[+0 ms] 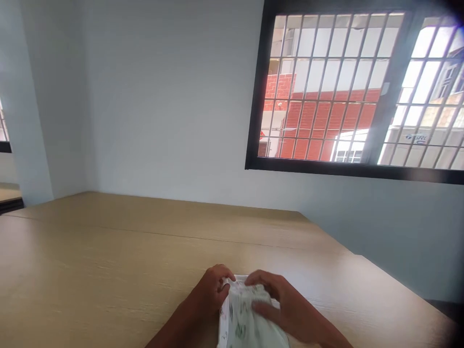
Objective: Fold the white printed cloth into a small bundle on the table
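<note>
Left hand (pixel 212 289) curled, right hand (pixel 281 302) arched, fingertips close together, forearms converging

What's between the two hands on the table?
A white printed cloth, bunched up. The left hand grips its left edge and the right hand presses on its top, over the wooden table. Head view shows it.

Two hands (pixel 213 290) (pixel 279 299) — one cloth (pixel 246 324) — one table (pixel 108 261)
</note>
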{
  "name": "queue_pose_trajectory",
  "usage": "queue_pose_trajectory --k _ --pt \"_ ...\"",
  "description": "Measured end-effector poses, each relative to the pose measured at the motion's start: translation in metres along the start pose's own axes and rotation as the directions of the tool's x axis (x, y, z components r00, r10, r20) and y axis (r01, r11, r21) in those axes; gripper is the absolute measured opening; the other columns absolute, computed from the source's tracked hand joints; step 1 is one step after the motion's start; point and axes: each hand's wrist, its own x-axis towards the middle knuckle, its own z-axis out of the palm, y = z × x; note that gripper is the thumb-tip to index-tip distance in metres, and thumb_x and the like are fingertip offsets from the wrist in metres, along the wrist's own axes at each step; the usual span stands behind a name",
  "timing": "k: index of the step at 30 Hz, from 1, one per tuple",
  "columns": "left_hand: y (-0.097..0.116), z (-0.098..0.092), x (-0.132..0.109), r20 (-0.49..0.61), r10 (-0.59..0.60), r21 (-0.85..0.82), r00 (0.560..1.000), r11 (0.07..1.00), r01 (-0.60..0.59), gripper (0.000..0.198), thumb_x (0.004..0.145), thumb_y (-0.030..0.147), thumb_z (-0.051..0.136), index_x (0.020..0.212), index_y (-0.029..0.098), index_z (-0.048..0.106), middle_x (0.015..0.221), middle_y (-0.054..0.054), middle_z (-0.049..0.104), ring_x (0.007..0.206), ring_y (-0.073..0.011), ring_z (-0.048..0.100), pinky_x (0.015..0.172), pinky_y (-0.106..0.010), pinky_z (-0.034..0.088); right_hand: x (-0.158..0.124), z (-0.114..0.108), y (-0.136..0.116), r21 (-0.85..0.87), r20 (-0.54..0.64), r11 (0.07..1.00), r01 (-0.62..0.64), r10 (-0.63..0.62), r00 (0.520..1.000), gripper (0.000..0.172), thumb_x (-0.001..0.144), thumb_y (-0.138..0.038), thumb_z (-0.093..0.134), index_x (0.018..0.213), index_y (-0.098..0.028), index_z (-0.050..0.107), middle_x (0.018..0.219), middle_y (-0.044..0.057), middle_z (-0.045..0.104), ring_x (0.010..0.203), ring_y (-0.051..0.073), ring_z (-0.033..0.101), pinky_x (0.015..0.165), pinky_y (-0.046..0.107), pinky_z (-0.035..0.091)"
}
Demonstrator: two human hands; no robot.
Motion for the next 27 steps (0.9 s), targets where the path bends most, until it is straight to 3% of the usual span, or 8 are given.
queue_pose_trajectory --k 2,4,7,9,13,19,23,27 --pt "-0.005 -0.005 0.005 0.024 -0.021 0.035 0.999 0.999 0.02 0.019 0.081 0.025 0.051 0.091 0.017 0.065 0.092 -0.005 0.062 0.083 -0.0179 0.058 0.074 -0.027 0.048 0.036 0.0 0.019 0.057 0.028 0.998 0.025 -0.027 0.999 0.026 0.084 -0.036 0.053 0.1 -0.018 0.063 0.089 0.003 0.058 0.07 0.018 0.051 0.059 0.028 0.04" --pt "-0.012 -0.007 0.009 0.028 -0.028 0.036 0.999 0.999 0.027 0.024 0.083 0.025 0.049 0.101 0.017 0.063 0.092 -0.005 0.063 0.082 -0.0178 0.057 0.075 -0.027 0.047 0.057 0.006 0.042 0.07 0.005 0.996 0.059 -0.059 0.998 0.028 0.084 -0.036 0.051 0.097 -0.015 0.062 0.088 0.004 0.058 0.071 0.018 0.051 0.06 0.027 0.038" --pt "-0.022 -0.006 0.012 -0.011 -0.075 0.047 0.997 0.996 0.075 0.041 0.087 0.023 0.044 0.128 0.02 0.05 0.1 -0.004 0.063 0.096 -0.0187 0.056 0.088 -0.03 0.045 0.065 0.018 0.068 0.051 -0.024 0.996 0.078 -0.077 0.997 0.025 0.085 -0.033 0.05 0.097 -0.014 0.062 0.095 0.004 0.06 0.083 0.021 0.054 0.067 0.029 0.04" --pt "-0.024 -0.005 0.011 -0.038 -0.094 0.051 0.995 0.994 0.096 0.041 0.089 0.024 0.042 0.13 0.021 0.048 0.105 -0.005 0.061 0.101 -0.0189 0.055 0.091 -0.031 0.044 0.062 0.025 0.075 0.021 -0.051 0.996 0.086 -0.085 0.995 0.023 0.088 -0.032 0.048 0.098 -0.016 0.062 0.096 0.004 0.06 0.084 0.021 0.055 0.069 0.029 0.041" --pt "-0.015 -0.004 0.009 -0.02 -0.044 -0.003 0.999 0.999 0.044 0.035 0.085 0.028 0.052 0.119 0.02 0.055 0.114 -0.007 0.054 0.101 -0.0188 0.054 0.086 -0.027 0.048 0.058 0.035 0.082 -0.041 -0.122 0.992 0.116 -0.12 0.985 0.022 0.088 -0.03 0.05 0.102 -0.017 0.061 0.1 0.004 0.059 0.091 0.021 0.055 0.078 0.031 0.044" --pt "-0.016 -0.004 0.007 0.129 0.054 0.166 0.99 0.983 -0.075 0.053 0.08 0.024 0.06 0.132 0.024 0.049 0.132 -0.004 0.048 0.124 -0.0193 0.041 0.111 -0.031 0.03 0.057 0.046 0.094 -0.081 -0.191 0.987 0.138 -0.151 0.97 0.022 0.086 -0.025 0.054 0.105 -0.017 0.061 0.108 0.007 0.052 0.103 0.021 0.049 0.09 0.034 0.042" --pt "-0.013 -0.009 0.008 0.071 0.057 0.237 0.996 0.969 -0.073 0.048 0.085 0.028 0.056 0.132 0.022 0.05 0.132 -0.006 0.049 0.125 -0.0219 0.04 0.111 -0.035 0.031 0.056 0.044 0.085 -0.16 -0.298 0.967 0.199 -0.24 0.924 0.03 0.085 -0.022 0.049 0.113 -0.016 0.058 0.114 0.008 0.05 0.11 0.024 0.043 0.095 0.04 0.036" --pt "0.016 -0.011 0.004 0.021 0.188 0.212 0.982 0.959 -0.188 0.026 0.088 0.027 0.052 0.112 0.023 0.061 0.122 -0.005 0.054 0.117 -0.0214 0.046 0.106 -0.034 0.037 0.053 0.046 0.058 -0.158 -0.362 0.939 0.306 -0.343 0.867 0.018 0.096 -0.024 0.042 0.097 -0.017 0.06 0.103 0.008 0.052 0.099 0.023 0.048 0.088 0.038 0.04"
